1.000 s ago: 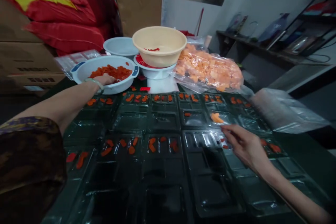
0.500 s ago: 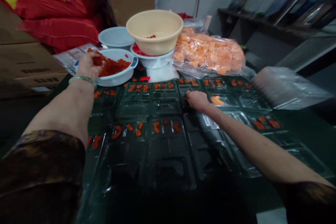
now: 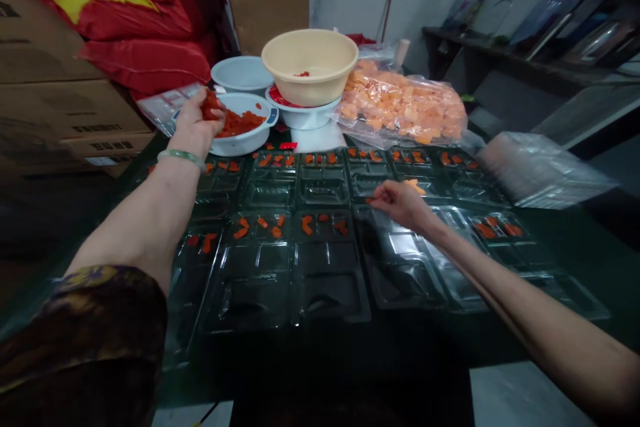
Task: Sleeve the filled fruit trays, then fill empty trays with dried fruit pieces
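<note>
Two hands on my feed: left hand [image 3: 190, 127] cups red pieces [image 3: 211, 105], right hand [image 3: 400, 205] pinches narrow over black tray [image 3: 270, 280]; carton print [image 3: 90, 128] unreadable.

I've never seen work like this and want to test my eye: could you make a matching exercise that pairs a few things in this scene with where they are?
Things:
1. Left hand
2. Right hand
3. Beige bowl
4. Clear bag of orange pieces

Places:
A. Resting on a white bowl
B. Lying to the right of the bowls
C. Over a clear plastic tray
D. Holding red-orange pieces above a blue-handled white bowl

Right pairs: 1-D, 2-C, 3-A, 4-B
</note>
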`<act>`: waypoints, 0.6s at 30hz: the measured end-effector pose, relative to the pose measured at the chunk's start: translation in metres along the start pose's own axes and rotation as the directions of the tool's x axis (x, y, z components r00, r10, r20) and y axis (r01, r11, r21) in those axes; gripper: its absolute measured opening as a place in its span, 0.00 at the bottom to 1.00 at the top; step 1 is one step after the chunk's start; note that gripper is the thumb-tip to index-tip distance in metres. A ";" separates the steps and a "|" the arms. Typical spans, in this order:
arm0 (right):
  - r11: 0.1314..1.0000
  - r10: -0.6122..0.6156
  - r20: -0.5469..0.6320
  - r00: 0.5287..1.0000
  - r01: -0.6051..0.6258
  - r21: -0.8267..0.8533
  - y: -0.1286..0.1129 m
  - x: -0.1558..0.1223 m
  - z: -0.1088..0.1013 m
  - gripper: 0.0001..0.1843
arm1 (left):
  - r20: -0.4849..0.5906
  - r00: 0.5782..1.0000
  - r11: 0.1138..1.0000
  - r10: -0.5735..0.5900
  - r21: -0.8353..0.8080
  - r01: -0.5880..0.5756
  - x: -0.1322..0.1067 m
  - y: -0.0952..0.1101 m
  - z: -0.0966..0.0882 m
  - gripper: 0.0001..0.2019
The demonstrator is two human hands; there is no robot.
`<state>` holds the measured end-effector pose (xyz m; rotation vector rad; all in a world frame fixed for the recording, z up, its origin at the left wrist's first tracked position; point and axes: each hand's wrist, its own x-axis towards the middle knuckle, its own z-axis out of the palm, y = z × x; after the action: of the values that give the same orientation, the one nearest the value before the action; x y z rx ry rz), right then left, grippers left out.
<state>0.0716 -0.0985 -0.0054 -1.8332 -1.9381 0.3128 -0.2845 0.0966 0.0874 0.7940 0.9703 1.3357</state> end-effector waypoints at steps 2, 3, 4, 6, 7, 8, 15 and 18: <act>0.995 -0.053 0.009 0.999 0.052 0.085 -0.002 -0.018 0.005 0.03 | 0.077 0.997 0.991 0.002 -0.136 0.008 -0.028 0.002 0.009 0.14; 0.995 -0.061 0.010 0.998 0.060 0.080 -0.003 -0.023 0.008 0.03 | 0.116 0.993 0.978 -0.016 -0.205 0.040 -0.045 0.002 0.014 0.13; 0.997 -0.064 0.011 0.998 0.064 0.040 -0.004 -0.027 0.011 0.03 | 0.147 0.988 0.968 -0.044 -0.240 0.079 -0.064 -0.001 0.018 0.14; 0.996 -0.075 -0.013 0.997 0.074 -0.051 -0.009 -0.030 0.014 0.05 | 0.148 0.982 0.961 -0.120 -0.230 0.152 -0.107 -0.011 0.027 0.13; 0.994 -0.081 -0.050 0.995 0.077 -0.074 -0.015 -0.032 0.014 0.07 | 0.142 0.975 0.960 -0.172 -0.200 0.198 -0.130 -0.019 0.030 0.13; 0.994 -0.092 -0.097 0.991 0.086 -0.067 -0.024 -0.035 0.013 0.09 | 0.129 0.964 0.954 -0.231 -0.166 0.251 -0.153 -0.029 0.032 0.12; 0.809 -0.324 -0.095 0.941 0.328 0.487 -0.110 -0.096 0.006 0.14 | 0.135 0.769 0.772 -0.625 -0.044 0.635 -0.271 -0.123 0.044 0.11; 0.781 -0.263 -0.075 0.962 0.258 0.569 -0.114 -0.111 0.009 0.07 | 0.180 0.770 0.778 -0.612 -0.039 0.627 -0.285 -0.140 0.050 0.13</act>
<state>-0.0319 -0.2173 0.0209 -1.1542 -1.8047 0.7260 -0.1745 -0.1962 0.0137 0.4286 0.9229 0.7172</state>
